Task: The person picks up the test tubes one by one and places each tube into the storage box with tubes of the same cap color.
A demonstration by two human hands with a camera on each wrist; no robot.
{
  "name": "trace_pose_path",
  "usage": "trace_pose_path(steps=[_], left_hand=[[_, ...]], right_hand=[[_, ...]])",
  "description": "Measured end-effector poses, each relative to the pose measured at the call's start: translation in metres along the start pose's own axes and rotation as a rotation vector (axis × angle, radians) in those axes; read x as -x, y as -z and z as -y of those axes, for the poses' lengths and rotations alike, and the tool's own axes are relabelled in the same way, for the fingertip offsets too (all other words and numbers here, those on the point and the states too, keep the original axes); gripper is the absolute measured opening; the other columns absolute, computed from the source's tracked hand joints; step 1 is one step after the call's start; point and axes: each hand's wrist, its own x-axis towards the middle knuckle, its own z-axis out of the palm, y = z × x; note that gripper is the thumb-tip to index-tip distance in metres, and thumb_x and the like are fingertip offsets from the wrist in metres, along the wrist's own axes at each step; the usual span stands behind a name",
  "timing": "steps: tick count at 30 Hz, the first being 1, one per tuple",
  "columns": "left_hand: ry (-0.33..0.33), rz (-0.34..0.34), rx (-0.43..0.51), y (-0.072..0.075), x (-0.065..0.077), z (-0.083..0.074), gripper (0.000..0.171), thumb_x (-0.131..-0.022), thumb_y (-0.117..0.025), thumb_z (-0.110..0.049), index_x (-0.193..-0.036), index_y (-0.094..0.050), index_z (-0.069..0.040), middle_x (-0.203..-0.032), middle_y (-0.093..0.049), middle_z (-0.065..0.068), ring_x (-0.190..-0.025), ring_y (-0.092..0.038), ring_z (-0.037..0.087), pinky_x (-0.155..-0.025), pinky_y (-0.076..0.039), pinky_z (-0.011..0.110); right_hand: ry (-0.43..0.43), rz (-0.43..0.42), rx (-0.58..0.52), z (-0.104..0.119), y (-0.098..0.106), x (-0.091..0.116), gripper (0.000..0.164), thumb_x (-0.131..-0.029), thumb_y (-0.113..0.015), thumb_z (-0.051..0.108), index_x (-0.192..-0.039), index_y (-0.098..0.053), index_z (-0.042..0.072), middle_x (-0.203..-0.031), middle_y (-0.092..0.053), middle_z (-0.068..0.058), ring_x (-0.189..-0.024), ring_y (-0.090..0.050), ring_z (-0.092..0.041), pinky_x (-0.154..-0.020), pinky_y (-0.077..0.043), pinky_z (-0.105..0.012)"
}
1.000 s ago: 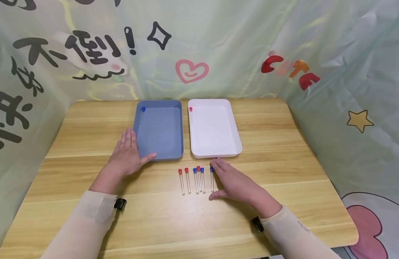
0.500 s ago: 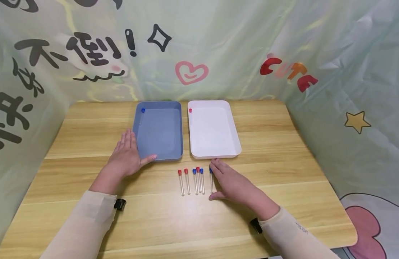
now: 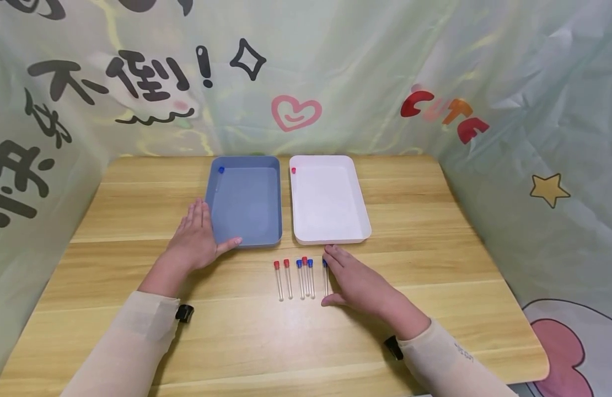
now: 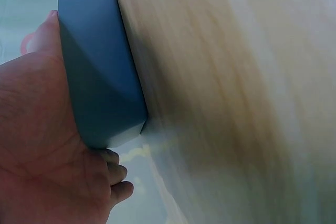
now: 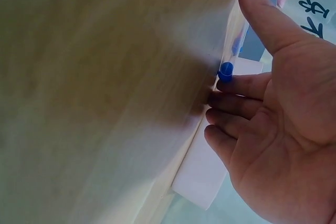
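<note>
My left hand (image 3: 193,237) lies at the near left corner of the blue-grey tray (image 3: 243,245), fingers straight along its side and thumb across the near edge. In the left wrist view the palm faces the tray's outer wall (image 4: 105,72). My right hand (image 3: 358,281) is beside the rightmost blue-capped tube (image 3: 326,284), fingers extended past its cap and thumb near its lower end. The right wrist view has the index finger right at the blue cap (image 5: 226,71). Left of it, several clear tubes (image 3: 301,281) with red or blue caps lie in a row.
A white tray (image 3: 331,241) stands right of the blue-grey one; a red cap (image 3: 293,170) shows in its far left corner. A blue-capped tube (image 3: 221,170) lies in the blue-grey tray's far left corner. Printed cloth (image 3: 355,71) encloses the wooden table (image 3: 266,353).
My right fingers have shifted slightly left and now partly cover the rightmost tube's cap. The left hand stays at the tray, and the other tubes keep their places.
</note>
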Motion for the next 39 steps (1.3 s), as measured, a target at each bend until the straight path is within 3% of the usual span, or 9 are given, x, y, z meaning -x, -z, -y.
trace_pose_path(steps=[19, 39], left_hand=[[0.005, -0.016, 0.033, 0.004, 0.0, -0.003, 0.127, -0.103, -0.046, -0.079, -0.164, 0.011, 0.016, -0.175, 0.022, 0.036, -0.167, 0.01, 0.055, -0.137, -0.003, 0.067], [0.01, -0.01, -0.001, 0.0, 0.001, -0.002, 0.126, -0.104, -0.042, -0.08, -0.164, 0.012, 0.017, -0.175, 0.021, 0.037, -0.166, 0.01, 0.057, -0.136, -0.002, 0.068]], right_hand=[[-0.036, 0.012, -0.106, 0.002, 0.009, 0.006, 0.105, -0.091, -0.082, 0.058, -0.162, -0.041, -0.008, -0.178, -0.032, -0.022, -0.167, -0.029, -0.04, -0.135, -0.03, -0.054], [-0.021, -0.114, -0.128, 0.01, 0.024, 0.01, 0.107, -0.088, -0.085, 0.057, -0.165, -0.04, -0.001, -0.176, -0.036, -0.019, -0.165, -0.034, -0.038, -0.131, -0.036, -0.056]])
